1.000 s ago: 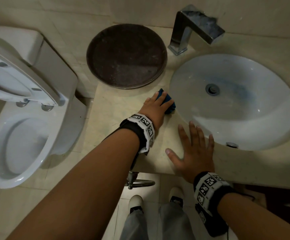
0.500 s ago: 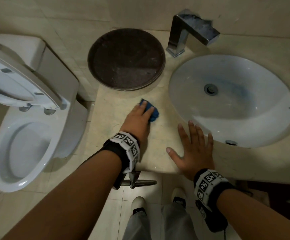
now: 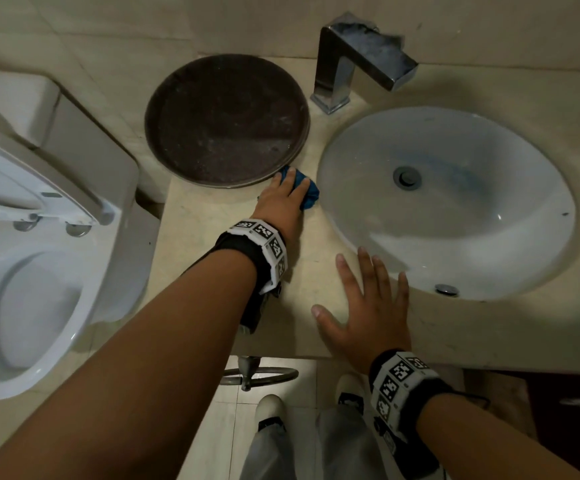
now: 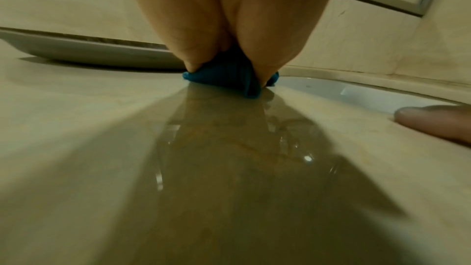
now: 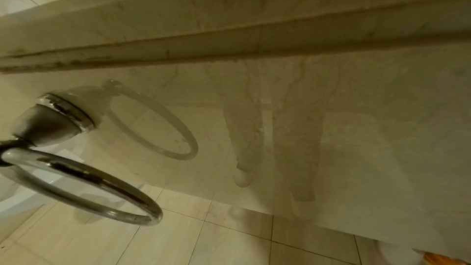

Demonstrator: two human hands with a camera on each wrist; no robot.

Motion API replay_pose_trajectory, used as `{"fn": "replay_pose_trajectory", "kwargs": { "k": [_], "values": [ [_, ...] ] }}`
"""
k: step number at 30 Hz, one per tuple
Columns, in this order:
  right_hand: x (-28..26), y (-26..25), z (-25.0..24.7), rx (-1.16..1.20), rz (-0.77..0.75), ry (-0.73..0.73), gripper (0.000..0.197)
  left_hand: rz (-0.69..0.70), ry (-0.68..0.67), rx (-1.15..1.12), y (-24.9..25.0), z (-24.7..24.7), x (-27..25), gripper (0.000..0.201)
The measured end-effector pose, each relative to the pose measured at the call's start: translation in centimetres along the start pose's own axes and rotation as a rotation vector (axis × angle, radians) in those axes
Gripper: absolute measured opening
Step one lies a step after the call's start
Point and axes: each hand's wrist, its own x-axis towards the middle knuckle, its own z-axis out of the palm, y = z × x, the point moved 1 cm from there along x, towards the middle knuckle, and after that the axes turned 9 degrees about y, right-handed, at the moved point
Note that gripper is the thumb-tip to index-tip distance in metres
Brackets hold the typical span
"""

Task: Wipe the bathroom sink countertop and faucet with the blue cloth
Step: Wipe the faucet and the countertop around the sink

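From the head view, the left hand (image 3: 283, 206) presses a bunched blue cloth (image 3: 307, 194) onto the bench (image 3: 208, 216), fingers curled over it, in the gap between the round tray (image 3: 226, 119) and the sink (image 3: 448, 202). The cloth's long axis runs from tray toward sink. The right hand (image 3: 368, 313) lies flat, fingers spread, near the front edge. The faucet (image 3: 357, 60) spout points toward the basin.

From the left wrist, the fingers (image 4: 193, 27) pinch the cloth (image 4: 229, 77) against the wet bench (image 4: 76, 118).

From the right wrist, a towel ring (image 5: 84, 184) hangs below.
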Motion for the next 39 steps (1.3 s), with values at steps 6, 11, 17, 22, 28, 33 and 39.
{"fn": "replay_pose_trajectory", "kwargs": {
  "k": [6, 11, 17, 22, 28, 33, 39],
  "values": [
    [0.0, 0.0, 0.4, -0.026, -0.011, 0.027, 0.082, 0.127, -0.009, 0.046, 1.5, 0.5, 1.6, 0.061],
    [-0.1, 0.1, 0.6, -0.03, -0.014, 0.034, 0.081, 0.262, -0.026, 0.053, 2.0, 1.5, 2.1, 0.053],
    [0.0, 0.1, 0.5, -0.024, -0.009, 0.022, 0.082, 0.376, 0.012, -0.103, 2.4, 1.6, 0.3, 0.046],
    [-0.1, 0.0, 0.4, -0.007, -0.007, 0.025, 0.083, 0.433, 0.166, -0.243, 1.6, 0.3, -2.8, 0.043],
    [-0.1, 0.2, 0.4, -0.049, -0.024, 0.016, 0.082, 0.319, 0.241, -0.112, -3.1, -0.4, -8.0, 0.036],
    [-0.2, 0.2, 0.4, -0.087, -0.024, 0.002, 0.081, -0.008, 0.197, -0.011, -6.1, -1.0, -13.0, 0.039],
    [-0.2, 0.1, 0.6, -0.107, -0.023, 0.004, 0.082, 0.085, 0.15, 0.001, -5.8, 2.4, -16.3, 0.053]
  ]
}}
